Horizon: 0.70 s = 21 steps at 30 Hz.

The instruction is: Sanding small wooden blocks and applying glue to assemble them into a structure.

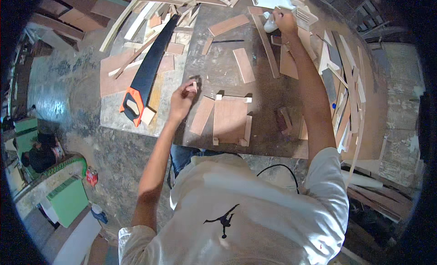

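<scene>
In the head view, a small wooden block (195, 87) is being pinched in the fingertips of the left hand (182, 101), which is being held over the workbench (268, 114), between the handsaw and the assembly of pale wood. The right hand (286, 24) is being stretched to the far side of the bench, its curled fingers being brought against a whitish translucent bottle (270, 24); whether the bottle is being firmly grasped cannot be told.

Nearest the body, a rectangular wooden panel (230, 121) is being supported flat on the bench. Its corners are being occupied by small blocks, and its right edge is being lined by a short wooden strip (248, 126). Along its left side, a narrower wooden board (202, 116) is being displayed at a slant.

Farther off, a loose rectangular piece (244, 65) is being left lying between the panel and another reddish board (229, 25), with a thin black rod (228, 41) being set just below the latter. The left part of the bench is being taken up by the handsaw (152, 60), its orange-and-black handle (132, 105) being pointed toward the person, and by scattered offcuts (184, 35). The right edge is being covered by long wooden strips (353, 94).
</scene>
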Each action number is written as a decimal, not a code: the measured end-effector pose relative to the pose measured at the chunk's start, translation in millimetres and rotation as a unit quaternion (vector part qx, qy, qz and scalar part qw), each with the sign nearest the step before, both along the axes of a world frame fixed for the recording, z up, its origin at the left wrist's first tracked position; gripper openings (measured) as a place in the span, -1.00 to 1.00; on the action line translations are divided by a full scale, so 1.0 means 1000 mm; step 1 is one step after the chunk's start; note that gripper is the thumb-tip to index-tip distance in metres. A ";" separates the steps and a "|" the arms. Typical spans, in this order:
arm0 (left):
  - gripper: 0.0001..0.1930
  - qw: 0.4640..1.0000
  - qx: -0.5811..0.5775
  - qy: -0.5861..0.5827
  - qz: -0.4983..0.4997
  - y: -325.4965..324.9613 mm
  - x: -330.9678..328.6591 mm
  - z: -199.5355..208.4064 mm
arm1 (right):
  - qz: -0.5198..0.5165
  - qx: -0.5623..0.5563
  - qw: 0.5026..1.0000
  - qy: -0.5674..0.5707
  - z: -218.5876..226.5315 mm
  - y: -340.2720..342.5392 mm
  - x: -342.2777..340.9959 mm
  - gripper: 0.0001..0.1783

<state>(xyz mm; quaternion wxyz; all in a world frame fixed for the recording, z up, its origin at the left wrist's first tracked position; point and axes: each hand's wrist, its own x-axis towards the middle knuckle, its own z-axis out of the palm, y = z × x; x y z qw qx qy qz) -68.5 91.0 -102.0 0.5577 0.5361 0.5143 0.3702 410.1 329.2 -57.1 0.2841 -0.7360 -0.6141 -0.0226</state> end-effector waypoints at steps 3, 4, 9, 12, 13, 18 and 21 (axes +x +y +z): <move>-0.61 0.995 0.010 0.100 0.004 -0.014 -0.005 -0.013 | 0.026 -0.014 0.997 0.074 0.016 -0.013 -0.035 -0.50; -0.59 0.990 0.009 0.140 -0.006 -0.012 0.003 -0.015 | 0.022 -0.010 0.997 0.068 0.016 -0.018 -0.029 -0.50; -0.58 0.994 0.008 0.112 0.013 -0.013 0.008 -0.017 | 0.008 0.070 0.991 0.111 0.026 -0.039 -0.024 -0.63; -0.59 0.992 -0.027 0.127 -0.001 -0.010 0.006 -0.004 | 0.008 0.086 0.985 0.149 0.034 -0.051 -0.037 -0.69; -0.59 0.994 -0.031 0.105 -0.007 -0.009 0.005 -0.006 | 0.016 0.113 0.989 0.096 0.037 -0.053 -0.038 -0.73; -0.62 0.991 0.029 0.130 -0.005 -0.009 0.011 -0.009 | 0.086 0.146 0.981 -0.097 0.050 -0.062 -0.039 -0.81; -0.65 0.987 0.089 0.137 0.009 -0.015 0.011 -0.015 | 0.092 0.119 0.987 -0.064 0.052 -0.062 -0.037 -0.83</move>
